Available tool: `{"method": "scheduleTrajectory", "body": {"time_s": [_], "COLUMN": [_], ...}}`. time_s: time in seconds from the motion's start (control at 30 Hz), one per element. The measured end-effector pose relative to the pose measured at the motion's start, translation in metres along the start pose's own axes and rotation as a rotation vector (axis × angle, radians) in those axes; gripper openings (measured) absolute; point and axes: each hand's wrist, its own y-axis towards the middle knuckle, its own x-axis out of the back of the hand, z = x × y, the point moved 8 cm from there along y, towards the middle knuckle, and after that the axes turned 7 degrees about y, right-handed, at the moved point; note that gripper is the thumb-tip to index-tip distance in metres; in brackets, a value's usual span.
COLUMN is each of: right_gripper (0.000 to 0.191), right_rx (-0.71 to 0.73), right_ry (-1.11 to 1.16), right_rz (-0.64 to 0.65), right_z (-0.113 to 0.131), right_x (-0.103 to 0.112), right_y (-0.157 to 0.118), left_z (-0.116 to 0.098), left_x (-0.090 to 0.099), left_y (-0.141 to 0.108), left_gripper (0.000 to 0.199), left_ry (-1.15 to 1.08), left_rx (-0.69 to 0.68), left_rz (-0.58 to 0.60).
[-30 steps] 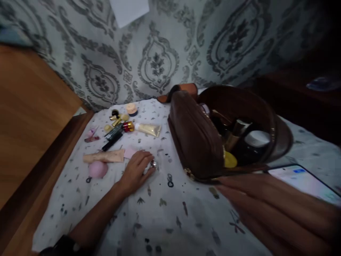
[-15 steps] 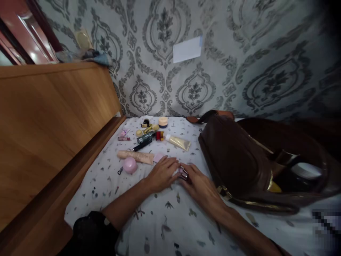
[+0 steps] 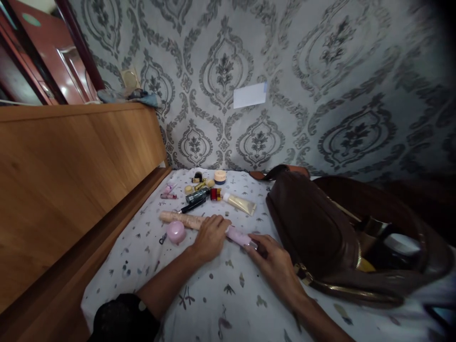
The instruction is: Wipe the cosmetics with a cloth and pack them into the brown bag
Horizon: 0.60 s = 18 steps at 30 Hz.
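Note:
A pink tube (image 3: pixel 238 236) with a shiny silver end lies between my hands on the patterned white sheet (image 3: pixel 213 304). My left hand (image 3: pixel 211 237) is closed over its left end, palm down. At the silver end, my right hand (image 3: pixel 269 256) pinches the tube between thumb and fingers. Just left of my left hand lies a long beige tube (image 3: pixel 183 220), its right end hidden by that hand. In front of the beige tube sits a round pink container (image 3: pixel 175 232). A cream tube with a white cap (image 3: pixel 240 204) lies behind the pink tube.
Farther back are a dark green bottle (image 3: pixel 197 195), a black pen-like item (image 3: pixel 192 205), a red item (image 3: pixel 215 194) and a round jar (image 3: pixel 220 177). An open brown bag (image 3: pixel 313 223) stands right; a wooden board (image 3: pixel 81 166) borders the left.
My left hand has moved slightly left and my right hand slightly right, so more of the pink tube shows between them. The camera view has tilted up a little.

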Motion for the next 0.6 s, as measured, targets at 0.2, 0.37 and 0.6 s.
{"method": "scheduleTrajectory", "body": {"time_s": [0.2, 0.37, 0.6], "right_gripper": [0.031, 0.027, 0.024], "right_rx": [0.0, 0.019, 0.091], "right_ry": [0.02, 0.086, 0.095], "right_rz": [-0.023, -0.007, -0.004], "right_z": [0.002, 0.004, 0.005], "right_x": [0.004, 0.002, -0.002], "right_y": [-0.001, -0.003, -0.003], "left_z": [0.028, 0.125, 0.259], "left_x": [0.027, 0.068, 0.07], "left_y": [0.01, 0.031, 0.031], "left_gripper": [0.021, 0.025, 0.033], "left_ry": [0.041, 0.15, 0.309], "left_rx": [0.18, 0.488, 0.854], "left_rz": [-0.033, -0.017, 0.197]}}
